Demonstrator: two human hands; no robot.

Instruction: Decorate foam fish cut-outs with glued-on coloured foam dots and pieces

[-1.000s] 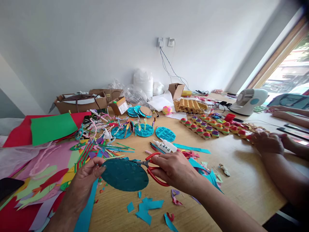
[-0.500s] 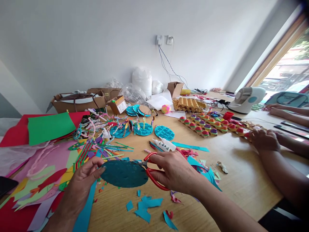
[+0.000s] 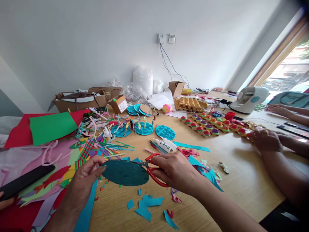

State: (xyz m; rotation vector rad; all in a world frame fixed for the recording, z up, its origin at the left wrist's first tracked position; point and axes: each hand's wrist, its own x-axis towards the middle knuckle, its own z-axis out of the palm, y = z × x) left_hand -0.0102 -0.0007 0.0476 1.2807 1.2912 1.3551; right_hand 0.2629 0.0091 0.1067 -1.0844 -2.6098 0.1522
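My left hand (image 3: 84,185) pinches the left edge of a dark teal oval disc (image 3: 125,174), which is held above the table and tilted. In my right hand (image 3: 177,170) is a pair of red-handled scissors (image 3: 154,184), fingers through the loops. Their blades lie along the disc's upper right edge. Below the disc, blue paper scraps (image 3: 151,203) are scattered on the wood. White glue bottles (image 3: 163,145) lie just beyond my right hand. Behind them stand blue woven-patterned discs (image 3: 165,132), two of them with small upright twisted pieces.
Coloured paper sheets (image 3: 51,129) and pipe cleaners (image 3: 91,125) spread on the left. Painted egg cartons (image 3: 202,124) lie at right, near another person's hand (image 3: 267,140). A white fan (image 3: 249,99) stands behind. At the left edge, another hand (image 3: 5,203) holds a dark flat object (image 3: 26,182).
The dark flat object at left has come further into view, now with fingers on it. The disc and scissors shift only slightly, with the scissors still at the disc's edge.
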